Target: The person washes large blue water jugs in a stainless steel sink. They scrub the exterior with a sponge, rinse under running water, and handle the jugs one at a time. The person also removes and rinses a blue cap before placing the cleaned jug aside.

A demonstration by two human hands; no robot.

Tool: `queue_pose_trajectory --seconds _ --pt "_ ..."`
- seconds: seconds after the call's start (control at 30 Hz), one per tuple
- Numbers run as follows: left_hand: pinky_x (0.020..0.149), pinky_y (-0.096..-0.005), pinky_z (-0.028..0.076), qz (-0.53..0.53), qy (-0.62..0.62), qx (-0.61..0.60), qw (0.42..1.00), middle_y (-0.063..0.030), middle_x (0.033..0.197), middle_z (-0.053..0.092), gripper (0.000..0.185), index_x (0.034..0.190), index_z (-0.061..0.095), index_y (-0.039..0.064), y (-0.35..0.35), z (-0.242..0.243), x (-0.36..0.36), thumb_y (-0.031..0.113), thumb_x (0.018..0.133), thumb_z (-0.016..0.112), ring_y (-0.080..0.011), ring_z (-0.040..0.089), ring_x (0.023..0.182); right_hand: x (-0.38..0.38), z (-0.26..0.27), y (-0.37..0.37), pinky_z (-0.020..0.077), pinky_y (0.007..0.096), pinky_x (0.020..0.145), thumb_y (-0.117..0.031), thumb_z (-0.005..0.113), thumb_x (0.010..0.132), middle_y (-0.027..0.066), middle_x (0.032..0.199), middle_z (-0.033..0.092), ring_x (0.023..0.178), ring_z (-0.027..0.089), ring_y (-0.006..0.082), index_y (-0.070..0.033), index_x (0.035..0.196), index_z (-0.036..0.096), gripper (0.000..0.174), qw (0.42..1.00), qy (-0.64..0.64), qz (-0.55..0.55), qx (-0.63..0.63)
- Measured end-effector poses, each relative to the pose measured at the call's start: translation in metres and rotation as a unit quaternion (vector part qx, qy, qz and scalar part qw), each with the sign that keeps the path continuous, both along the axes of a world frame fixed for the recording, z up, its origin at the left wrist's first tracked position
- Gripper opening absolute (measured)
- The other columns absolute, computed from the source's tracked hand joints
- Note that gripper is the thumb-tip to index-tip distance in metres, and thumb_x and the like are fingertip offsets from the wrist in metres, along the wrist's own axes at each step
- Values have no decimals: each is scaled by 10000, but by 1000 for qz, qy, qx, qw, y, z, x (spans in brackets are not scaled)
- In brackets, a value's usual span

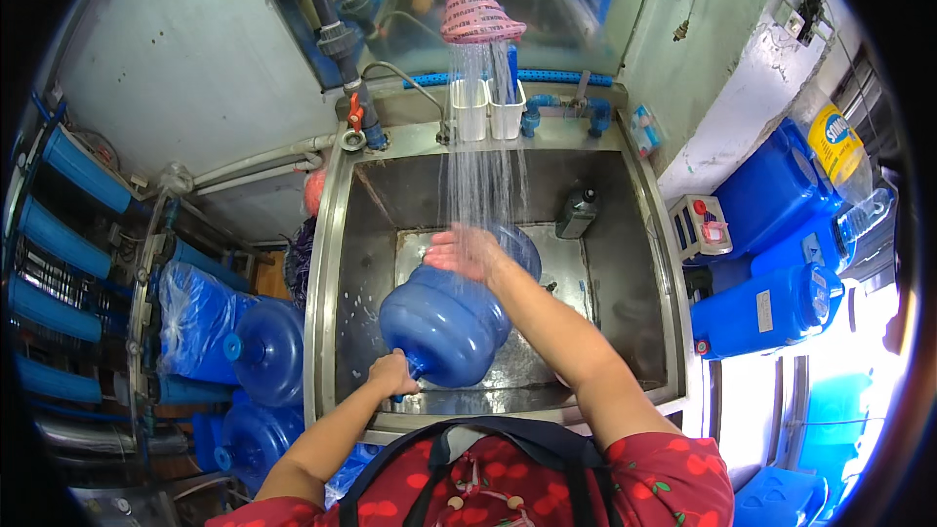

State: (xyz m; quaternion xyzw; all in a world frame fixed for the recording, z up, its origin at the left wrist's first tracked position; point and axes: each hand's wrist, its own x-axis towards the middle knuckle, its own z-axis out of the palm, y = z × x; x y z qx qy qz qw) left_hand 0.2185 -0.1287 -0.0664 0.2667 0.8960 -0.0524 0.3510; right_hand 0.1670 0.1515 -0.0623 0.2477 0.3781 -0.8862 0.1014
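A large blue translucent water jug (439, 322) lies tilted in a deep stainless steel sink (633, 263). Its neck points toward me at the lower left, and my left hand (393, 373) grips it there. Flat against the jug's upper side rests my right hand (468, 255), fingers extended, holding nothing. Water streams (479, 183) from a shower head wrapped in pink printed tape (479, 11) and falls over that hand and the jug. My right forearm crosses in front of part of the jug. A dark bottle (577, 214) stands in the sink's far right corner.
White plastic holders (468, 111) stand on the back ledge beside a blue pipe valve (567, 106). A red-handled valve (356, 113) is at the left. Blue jugs (271, 351) are stacked left of the sink; blue containers (761, 311) stand on the right.
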Motion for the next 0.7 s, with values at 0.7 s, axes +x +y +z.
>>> queue_pose_trajectory --seconds 0.7 --pt "612 -362 546 177 -183 111 961 -138 832 678 306 880 675 33 30 -4 2 127 622 810 -261 689 761 2 57 52 623 431 650 -90 527 909 305 852 679 710 710 401 157 968 629 274 947 -1 120 299"
